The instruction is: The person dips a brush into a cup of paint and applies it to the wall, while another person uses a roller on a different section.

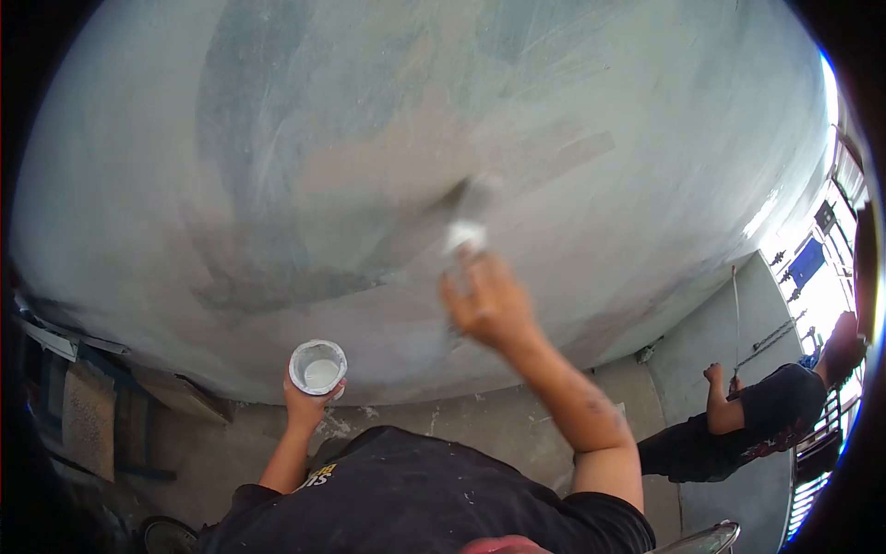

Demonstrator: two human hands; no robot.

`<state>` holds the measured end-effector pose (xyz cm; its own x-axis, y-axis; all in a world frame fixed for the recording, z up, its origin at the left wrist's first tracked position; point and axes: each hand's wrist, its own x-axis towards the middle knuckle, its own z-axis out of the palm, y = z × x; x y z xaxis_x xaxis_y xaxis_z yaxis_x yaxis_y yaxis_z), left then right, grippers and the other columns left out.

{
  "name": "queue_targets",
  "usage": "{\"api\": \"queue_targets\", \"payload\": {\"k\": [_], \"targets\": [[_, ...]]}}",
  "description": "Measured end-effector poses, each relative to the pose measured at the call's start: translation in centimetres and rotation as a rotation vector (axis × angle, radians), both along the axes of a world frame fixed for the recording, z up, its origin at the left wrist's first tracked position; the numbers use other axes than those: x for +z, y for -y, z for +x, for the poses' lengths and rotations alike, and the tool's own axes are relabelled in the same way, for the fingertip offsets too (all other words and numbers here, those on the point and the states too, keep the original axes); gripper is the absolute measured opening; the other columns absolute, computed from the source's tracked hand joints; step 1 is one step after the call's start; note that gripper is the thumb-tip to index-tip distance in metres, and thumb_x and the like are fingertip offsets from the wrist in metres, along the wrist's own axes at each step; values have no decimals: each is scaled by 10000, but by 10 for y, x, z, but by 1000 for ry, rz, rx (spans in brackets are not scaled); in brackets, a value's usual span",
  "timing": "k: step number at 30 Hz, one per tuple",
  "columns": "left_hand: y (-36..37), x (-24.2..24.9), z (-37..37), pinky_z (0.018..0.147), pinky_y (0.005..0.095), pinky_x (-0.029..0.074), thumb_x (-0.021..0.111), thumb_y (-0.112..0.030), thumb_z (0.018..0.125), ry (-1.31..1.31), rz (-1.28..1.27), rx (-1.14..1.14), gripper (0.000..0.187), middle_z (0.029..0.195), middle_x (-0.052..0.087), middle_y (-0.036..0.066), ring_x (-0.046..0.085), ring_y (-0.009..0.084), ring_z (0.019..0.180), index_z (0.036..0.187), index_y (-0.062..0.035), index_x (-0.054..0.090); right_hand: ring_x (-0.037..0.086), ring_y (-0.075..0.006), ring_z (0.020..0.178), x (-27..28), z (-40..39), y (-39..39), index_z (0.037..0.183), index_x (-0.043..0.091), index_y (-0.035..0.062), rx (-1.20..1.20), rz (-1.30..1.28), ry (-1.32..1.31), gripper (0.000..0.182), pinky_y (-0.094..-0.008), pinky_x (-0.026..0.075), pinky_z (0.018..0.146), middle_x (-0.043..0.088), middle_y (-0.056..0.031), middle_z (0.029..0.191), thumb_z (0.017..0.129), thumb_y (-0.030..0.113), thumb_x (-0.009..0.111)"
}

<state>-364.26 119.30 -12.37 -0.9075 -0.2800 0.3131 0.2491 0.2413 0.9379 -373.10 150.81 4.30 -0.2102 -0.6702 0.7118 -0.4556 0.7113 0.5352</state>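
Observation:
My left hand is wrapped round a small pot of pale grey paint, its rim smeared and its mouth facing up. Higher and to the right, my right hand grips what looks like a paintbrush with a white part near my fingers. Its far end is smeared by motion and meets or nearly meets the large curved grey wall. Around the brush, the wall carries darker wet-looking strokes and a brownish patch.
Another person in dark clothes stands to the right, beside a grey panel and a hanging chain. Boards lean at the lower left, near a wheel. Concrete floor shows below the wall.

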Motion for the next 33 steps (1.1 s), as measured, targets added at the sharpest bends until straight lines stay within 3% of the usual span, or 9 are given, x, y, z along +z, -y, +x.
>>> {"api": "queue_targets", "payload": {"k": [6, 11, 12, 14, 16, 19, 21, 28, 33], "targets": [[-3, -7, -7, 911, 350, 525, 934, -57, 595, -30, -37, 68, 757, 1132, 655, 95, 642, 210, 1035, 1225, -16, 517, 626, -355, 980, -117, -10, 95, 999, 713, 108, 307, -133, 495, 274, -372, 568, 777, 601, -249, 1211, 726, 122, 693], [3, 6, -16, 918, 351, 518, 944, -79, 592, 68, -17, 25, 737, 1116, 667, 91, 647, 211, 1029, 1203, -25, 535, 595, -318, 1083, -8, -59, 21, 1151, 705, 173, 338, -253, 787, 311, -425, 521, 902, 573, -191, 1276, 855, 112, 630], [5, 7, -16, 918, 350, 516, 947, -84, 591, 76, -24, 4, 739, 1113, 668, 92, 648, 212, 1029, 1203, -29, 537, 602, -275, 1105, 51, -49, 8, 1162, 710, 159, 255, -577, 1290, 310, -409, 508, 927, 571, -178, 1270, 878, 71, 625], [5, 15, -17, 918, 345, 513, 959, -105, 591, 78, 0, -48, 734, 1108, 671, 91, 648, 210, 1029, 1195, -35, 547, 662, -273, 941, 109, -75, -34, 1010, 733, 95, 316, -442, 724, 234, -354, 526, 851, 655, -107, 1079, 821, -37, 692], [4, 28, -19, 919, 345, 512, 964, -118, 587, 71, -3, -80, 738, 1111, 671, 91, 647, 208, 1029, 1192, -30, 550, 662, -244, 917, 177, -83, -74, 972, 690, 8, 342, -444, 491, 170, -330, 529, 808, 675, -129, 921, 844, -94, 644], [13, 24, -18, 980, 366, 484, 962, -144, 592, 104, 11, -157, 792, 1166, 656, 100, 628, 223, 1100, 1246, -17, 534, 633, -151, 957, 239, -69, -119, 1019, 684, -20, 285, -707, 356, 151, -281, 497, 899, 696, -81, 1017, 915, -71, 587], [13, 25, -17, 924, 341, 507, 980, -159, 573, 43, -3, -149, 771, 1117, 672, 88, 645, 200, 1035, 1201, -22, 554, 665, -181, 927, 252, -53, -128, 1028, 709, 6, 252, -779, 208, 153, -291, 501, 859, 706, -92, 988, 925, -34, 604], [20, 31, -7, 940, 354, 504, 980, -182, 580, -15, -124, -232, 834, 1147, 662, 88, 642, 202, 1057, 1256, -36, 515, 678, -322, 941, 171, -19, -26, 998, 727, 54, -55, -197, -19, 197, -382, 567, 796, 687, -199, 1076, 825, 10, 646], [5, 40, 1, 925, 356, 513, 984, -176, 566, 46, -78, -156, 812, 1107, 667, 83, 649, 212, 1026, 1224, -38, 528, 649, -342, 909, 75, -32, 58, 942, 683, 95, 149, -94, 126, 174, -378, 577, 637, 642, -269, 1128, 769, 108, 669]]}}
